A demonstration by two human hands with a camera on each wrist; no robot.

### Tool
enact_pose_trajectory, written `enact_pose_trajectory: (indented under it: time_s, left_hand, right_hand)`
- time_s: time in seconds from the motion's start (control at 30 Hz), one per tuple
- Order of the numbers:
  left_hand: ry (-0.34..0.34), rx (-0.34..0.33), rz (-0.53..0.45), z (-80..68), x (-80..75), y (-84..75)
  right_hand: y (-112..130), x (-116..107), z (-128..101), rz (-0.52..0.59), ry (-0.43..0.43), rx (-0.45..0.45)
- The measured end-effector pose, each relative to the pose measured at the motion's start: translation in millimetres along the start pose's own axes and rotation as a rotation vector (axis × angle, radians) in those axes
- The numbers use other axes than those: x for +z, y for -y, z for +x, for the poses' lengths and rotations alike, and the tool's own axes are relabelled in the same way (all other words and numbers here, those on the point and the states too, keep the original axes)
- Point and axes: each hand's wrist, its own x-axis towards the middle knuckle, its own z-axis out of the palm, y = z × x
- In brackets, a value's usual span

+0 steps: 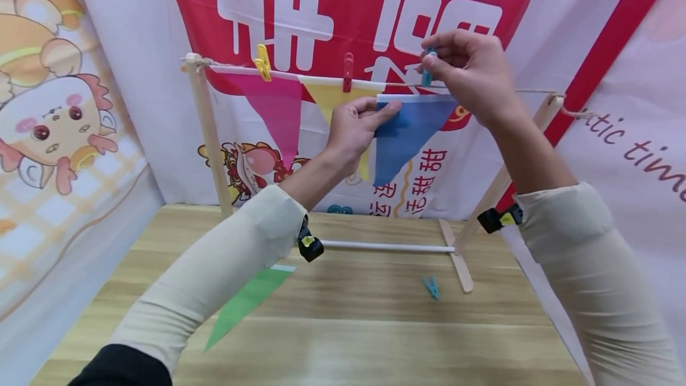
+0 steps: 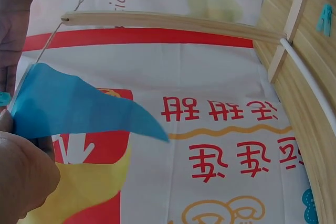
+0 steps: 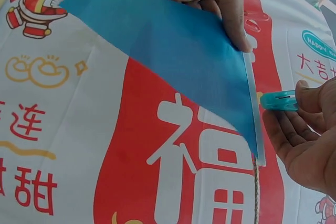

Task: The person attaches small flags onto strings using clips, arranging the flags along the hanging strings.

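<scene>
My left hand (image 1: 348, 127) pinches the white top edge of a blue pennant (image 1: 409, 136) near its left corner, keeping it up against the string (image 1: 527, 92). Just above that edge, my right hand (image 1: 471, 70) holds a teal clothespin (image 1: 427, 76) between thumb and fingers. In the right wrist view, the clothespin's tip (image 3: 270, 100) is beside the pennant's white edge (image 3: 253, 98); whether they touch I cannot tell. Farther left hang a pink pennant (image 1: 281, 109) under a yellow clothespin (image 1: 262, 63) and a yellow pennant (image 1: 321, 97) under a red clothespin (image 1: 348, 70), the latter partly hidden by my left hand.
Two wooden posts (image 1: 206, 124) hold the string, with a white rod (image 1: 391, 247) low between them. A flat wooden foot (image 1: 458, 261) rests on the table (image 1: 375, 338). A second teal clothespin (image 1: 431, 288) and a green pennant (image 1: 249, 302) lie there. Printed cloth hangs behind.
</scene>
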Motion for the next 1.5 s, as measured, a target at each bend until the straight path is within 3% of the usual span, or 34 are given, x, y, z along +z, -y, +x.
enact_pose_trajectory:
  time_s: [0.43,0.7,1.0,1.33,1.5]
  left_hand:
    - [0.02,0.002,0.014,-2.0,3.5,-2.9]
    - [-0.063,0.017,0.002,-0.3,9.9,-3.1]
    - [-0.142,-0.033,-0.072,0.0,13.8,-2.1]
    - [-0.176,-0.037,-0.104,0.0,16.2,-2.0]
    - [-0.161,-0.026,-0.119,1.6,17.3,0.9]
  right_hand:
    - [-1.3,8.6,3.3,-0.008,-0.035,-0.031]
    - [-5.0,11.3,7.1,0.005,-0.058,-0.021]
    - [-5.9,13.3,12.5,0.034,-0.031,0.033]
    - [-7.7,13.8,14.7,0.06,-0.037,0.042]
    - [-9.6,13.1,14.7,0.074,-0.04,0.03]
